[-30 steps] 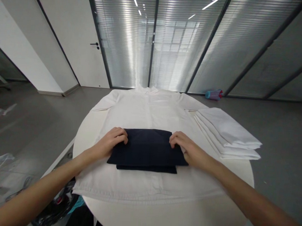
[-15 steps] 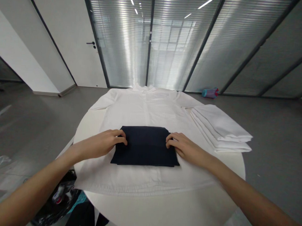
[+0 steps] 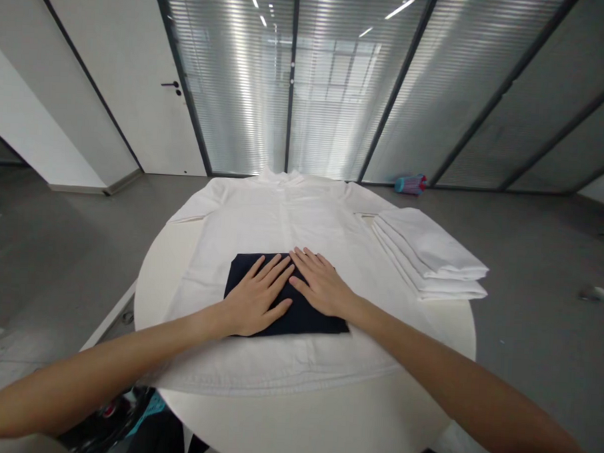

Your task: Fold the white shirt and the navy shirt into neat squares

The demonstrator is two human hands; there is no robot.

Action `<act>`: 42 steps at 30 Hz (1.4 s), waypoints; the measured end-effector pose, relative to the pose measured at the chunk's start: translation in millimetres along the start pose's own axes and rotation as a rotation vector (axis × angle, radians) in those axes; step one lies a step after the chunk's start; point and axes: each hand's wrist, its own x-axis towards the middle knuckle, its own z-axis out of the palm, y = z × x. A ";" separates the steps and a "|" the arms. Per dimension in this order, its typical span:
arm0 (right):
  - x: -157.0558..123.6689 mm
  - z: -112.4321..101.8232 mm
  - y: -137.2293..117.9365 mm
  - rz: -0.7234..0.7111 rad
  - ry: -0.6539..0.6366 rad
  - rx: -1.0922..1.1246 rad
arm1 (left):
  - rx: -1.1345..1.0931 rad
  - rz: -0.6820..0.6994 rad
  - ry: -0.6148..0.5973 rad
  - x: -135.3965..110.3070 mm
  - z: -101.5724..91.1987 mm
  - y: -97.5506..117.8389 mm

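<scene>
A folded dark navy cloth (image 3: pixel 305 319) lies on the lower front of a white shirt (image 3: pixel 252 224), which is spread out with its collar toward the far side. My left hand (image 3: pixel 259 298) rests flat on the left half of the navy cloth, fingers spread. On its right half lies my right hand (image 3: pixel 322 284), also flat, with its fingertips close to those of the left. Neither hand grips anything. Part of the navy cloth is hidden under both hands.
The shirt covers much of a round white table (image 3: pixel 298 427). Folded white cloths (image 3: pixel 431 252) are stacked at its right edge. A black bag (image 3: pixel 108 418) sits low at the left. Beyond are a glass partition and a blue-and-pink object (image 3: pixel 410 184) on the floor.
Both hands have moved inward from the side edges of the navy cloth to its middle. Their curled fingers have straightened and now lie flat. The view has shifted slightly.
</scene>
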 end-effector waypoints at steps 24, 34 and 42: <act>11.1 -19.4 35.6 0.240 0.031 0.133 | 0.251 0.406 0.132 -32.8 -32.4 20.5; 13.7 -38.8 42.2 0.290 -0.033 0.739 | 0.323 0.400 0.326 -34.0 -49.9 7.4; -16.5 -115.4 64.6 0.300 0.360 0.803 | 0.349 0.354 0.593 61.8 -84.8 3.8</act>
